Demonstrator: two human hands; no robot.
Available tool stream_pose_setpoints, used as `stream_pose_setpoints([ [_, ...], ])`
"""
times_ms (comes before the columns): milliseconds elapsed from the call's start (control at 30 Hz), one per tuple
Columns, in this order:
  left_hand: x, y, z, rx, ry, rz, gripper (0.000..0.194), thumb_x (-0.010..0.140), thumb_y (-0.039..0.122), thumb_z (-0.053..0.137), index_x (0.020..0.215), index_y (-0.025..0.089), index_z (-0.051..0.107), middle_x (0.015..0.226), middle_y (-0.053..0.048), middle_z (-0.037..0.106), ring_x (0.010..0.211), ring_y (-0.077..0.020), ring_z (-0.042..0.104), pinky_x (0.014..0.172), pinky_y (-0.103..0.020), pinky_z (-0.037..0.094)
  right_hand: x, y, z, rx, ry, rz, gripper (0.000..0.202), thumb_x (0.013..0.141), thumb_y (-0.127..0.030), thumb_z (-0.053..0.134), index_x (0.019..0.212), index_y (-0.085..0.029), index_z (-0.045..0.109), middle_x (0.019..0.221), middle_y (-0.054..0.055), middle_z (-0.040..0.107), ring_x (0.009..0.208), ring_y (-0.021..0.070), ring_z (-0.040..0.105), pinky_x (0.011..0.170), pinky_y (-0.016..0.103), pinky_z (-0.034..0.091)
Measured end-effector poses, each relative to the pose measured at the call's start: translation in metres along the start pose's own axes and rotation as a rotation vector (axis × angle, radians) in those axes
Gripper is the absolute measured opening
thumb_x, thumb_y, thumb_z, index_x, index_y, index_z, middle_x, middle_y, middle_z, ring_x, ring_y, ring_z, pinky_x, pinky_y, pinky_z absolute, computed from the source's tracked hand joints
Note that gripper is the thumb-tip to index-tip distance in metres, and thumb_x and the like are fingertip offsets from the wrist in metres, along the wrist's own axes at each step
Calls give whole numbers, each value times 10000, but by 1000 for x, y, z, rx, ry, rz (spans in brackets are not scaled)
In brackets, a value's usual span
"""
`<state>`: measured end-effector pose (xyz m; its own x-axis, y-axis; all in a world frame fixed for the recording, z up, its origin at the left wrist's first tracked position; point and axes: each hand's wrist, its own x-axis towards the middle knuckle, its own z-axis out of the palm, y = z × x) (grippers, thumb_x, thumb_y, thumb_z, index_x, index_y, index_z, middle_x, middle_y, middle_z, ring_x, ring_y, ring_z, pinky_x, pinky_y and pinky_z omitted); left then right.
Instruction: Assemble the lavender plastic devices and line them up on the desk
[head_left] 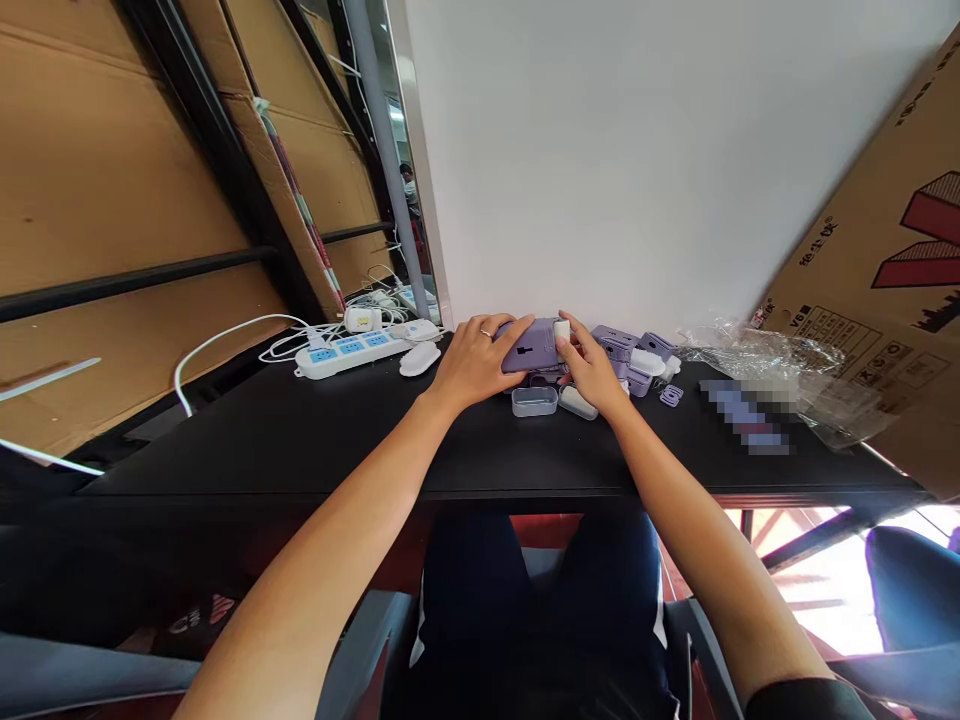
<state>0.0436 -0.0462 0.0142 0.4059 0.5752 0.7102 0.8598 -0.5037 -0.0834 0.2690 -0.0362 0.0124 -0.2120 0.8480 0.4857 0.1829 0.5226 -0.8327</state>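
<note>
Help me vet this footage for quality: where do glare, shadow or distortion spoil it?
In the head view, the floor at lower right is blown out; the plastic wrap catches glints; the lower left sinks into shadow; a patch on the desk at right is pixelated; the left hand and right hand look fairly clear but small.

Glossy reddish floor [821, 575], lower right: strong glare. Lower left: deep shadow, details uncertain. Edges: wide-angle stretch.
</note>
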Motion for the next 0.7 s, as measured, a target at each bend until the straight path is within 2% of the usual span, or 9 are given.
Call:
stream_pose_setpoints([
  [200, 0, 2, -1, 43, 6, 18, 752, 882, 360, 707, 1591, 254, 480, 1430, -162, 589, 1259, -373, 543, 1045, -512, 451, 1, 0, -2, 38, -38, 25, 681, 961, -604, 580, 1572, -317, 492, 1306, 111, 574, 1091, 264, 573, 584, 298, 626],
  [467, 0, 5, -1, 74, 34, 13, 743, 884, 356, 714, 1586, 252, 493, 1423, -176, 592, 1230, -383, 557, 1024, -520, 464, 2, -1, -3, 51, -67, -2, 655, 957, -647, 546, 1517, -308, 504, 1373, 112, 545, 1176, 270, 565, 609, 286, 627],
  [700, -1, 3, 2, 105, 72, 16, 742, 883, 360, 720, 1580, 231, 499, 1418, -184, 592, 1221, -387, 557, 1029, -524, 467, 4, -3, -2, 16, -83, -52, 616, 982, -598, 513, 1522, -303, 490, 1449, 109, 498, 1211, 272, 550, 628, 305, 636],
])
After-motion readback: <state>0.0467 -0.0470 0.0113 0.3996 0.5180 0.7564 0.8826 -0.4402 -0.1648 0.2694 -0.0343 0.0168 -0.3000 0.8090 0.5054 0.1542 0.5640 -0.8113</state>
